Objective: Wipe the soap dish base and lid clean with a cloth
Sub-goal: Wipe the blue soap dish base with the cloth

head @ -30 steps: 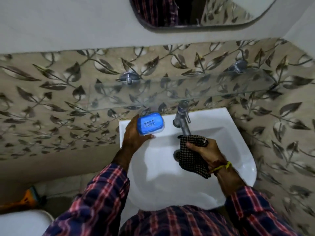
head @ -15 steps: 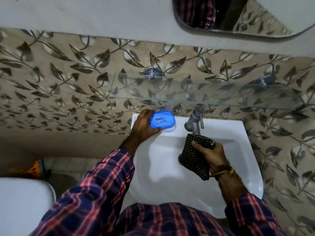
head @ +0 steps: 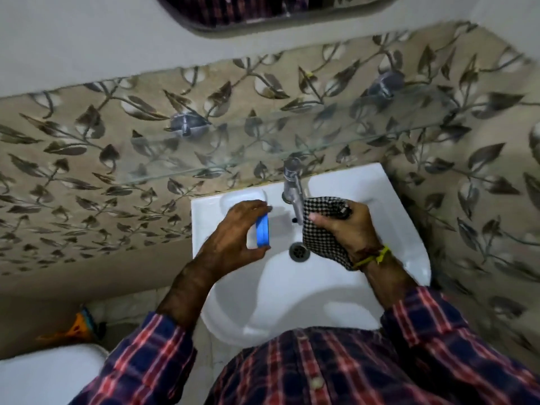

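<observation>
While R hand [head: 347, 229] grips cloth [head: 321, 229], L hand [head: 233, 229] holds soap dish [head: 262, 230].

The scene was lit dimly and unevenly. The white basin [head: 336, 287] was seen as the brightest surface, and soft shadows of the arms were cast on it toward 6 o'clock. The leaf-patterned tiles [head: 87, 171] were smeared by motion blur, most strongly toward 3 and 9 o'clock. Straight lines were bent by the wide lens at the edges. Fine detail was softened everywhere.
</observation>
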The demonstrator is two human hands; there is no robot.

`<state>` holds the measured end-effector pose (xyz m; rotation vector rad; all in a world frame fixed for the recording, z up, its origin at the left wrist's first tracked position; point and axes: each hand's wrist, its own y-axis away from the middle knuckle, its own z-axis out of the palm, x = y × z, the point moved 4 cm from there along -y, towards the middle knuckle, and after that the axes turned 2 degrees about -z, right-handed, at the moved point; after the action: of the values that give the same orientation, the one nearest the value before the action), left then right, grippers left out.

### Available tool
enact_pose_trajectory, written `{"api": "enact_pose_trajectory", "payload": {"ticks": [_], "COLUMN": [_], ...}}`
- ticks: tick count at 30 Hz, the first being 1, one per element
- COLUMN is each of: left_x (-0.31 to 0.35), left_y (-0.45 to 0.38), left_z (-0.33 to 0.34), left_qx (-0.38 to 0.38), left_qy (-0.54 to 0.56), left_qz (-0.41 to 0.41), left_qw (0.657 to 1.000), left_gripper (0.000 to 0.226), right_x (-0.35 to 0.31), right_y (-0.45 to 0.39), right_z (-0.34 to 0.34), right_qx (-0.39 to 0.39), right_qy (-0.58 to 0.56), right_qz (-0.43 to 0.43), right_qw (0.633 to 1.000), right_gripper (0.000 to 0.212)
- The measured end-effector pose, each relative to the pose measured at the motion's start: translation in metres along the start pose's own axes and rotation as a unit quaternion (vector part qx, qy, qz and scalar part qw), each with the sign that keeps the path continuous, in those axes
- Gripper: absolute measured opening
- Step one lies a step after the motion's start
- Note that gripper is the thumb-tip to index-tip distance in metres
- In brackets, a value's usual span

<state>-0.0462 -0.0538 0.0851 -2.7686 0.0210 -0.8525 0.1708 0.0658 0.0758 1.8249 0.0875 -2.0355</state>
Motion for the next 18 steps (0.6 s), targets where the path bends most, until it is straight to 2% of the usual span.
{"api": "enact_pose_trajectory", "payload": {"ticks": [2,4,7,9,11,15,17,18], "left_x": [0.006,0.005,0.0,0.0,0.004,0.022,0.036,0.041], "left_y": [-0.004,-0.007,-0.004,0.001,0.003,-0.001,-0.005,-0.005], "left_z": [0.009,0.013,0.021,0.026,0.036,0.068,0.085,0.089], "left_qx": [-0.007,0.016,0.069,0.109,0.127,0.081,0.05,0.044], "left_qy": [0.082,0.221,0.402,0.485,0.56,0.659,0.7,0.706], "left_qz": [-0.059,-0.143,-0.247,-0.288,-0.324,-0.392,-0.384,-0.383], "left_qw": [0.995,0.965,0.879,0.818,0.752,0.636,0.6,0.594], "left_gripper": [0.081,0.073,0.054,0.046,0.047,0.041,0.053,0.057], "right_x": [0.001,-0.001,-0.007,-0.009,-0.013,-0.016,-0.016,-0.015], "right_y": [-0.001,0.0,0.004,0.008,0.012,0.014,0.012,0.011], "right_z": [0.0,0.001,0.001,0.003,0.007,0.02,0.026,0.029], "right_qx": [0.001,0.0,-0.011,-0.032,-0.053,-0.08,-0.088,-0.088], "right_qy": [0.072,0.169,0.275,0.291,0.286,0.292,0.315,0.329], "right_qz": [-0.005,-0.037,-0.089,-0.115,-0.137,-0.182,-0.185,-0.189], "right_qw": [0.997,0.985,0.957,0.949,0.947,0.935,0.927,0.921], "right_gripper": [0.028,0.027,0.018,0.018,0.019,0.018,0.02,0.018]}}
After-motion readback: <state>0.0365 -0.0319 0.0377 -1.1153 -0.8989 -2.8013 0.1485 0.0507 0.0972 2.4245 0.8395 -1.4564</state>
